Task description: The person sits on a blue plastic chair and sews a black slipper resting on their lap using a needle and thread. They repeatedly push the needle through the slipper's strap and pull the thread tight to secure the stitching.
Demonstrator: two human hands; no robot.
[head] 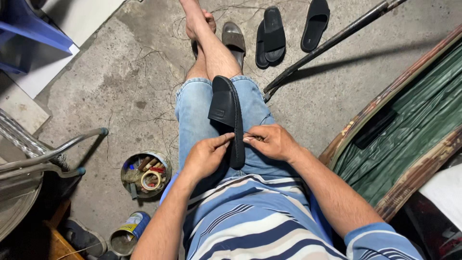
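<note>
Black slipper (227,113) lies on its edge along the person's lap, sole side turned toward the right hand, toe end pointing away over the knees. The left hand (206,155) pinches the near end of the slipper's rim between thumb and forefinger, fingers drawn close together on it. The right hand (273,142) meets the same rim from the other side, its fingertips narrowed onto something thin at the edge (too small to tell what it is). Both hands touch the slipper and nearly touch each other across it.

Under the slipper are blue denim shorts (195,113), and nearer the camera a striped shirt (250,221) in blue, white and tan. The bare legs stretch forward, crossed at the ankles, over a grey concrete floor (134,72) strewn with loose threads.

Beyond the feet sit a brown sandal (234,38) and three more black slippers (274,33), two of them stacked together. A dark metal rod (332,43) slants across the floor beside them. Left of the lap stands a round tin (146,174) filled with spools, tape and small tools, and nearer still an open can (127,236). A blue plastic chair (29,29) is at the far left, and a green sheeted frame (409,139) at the right.
</note>
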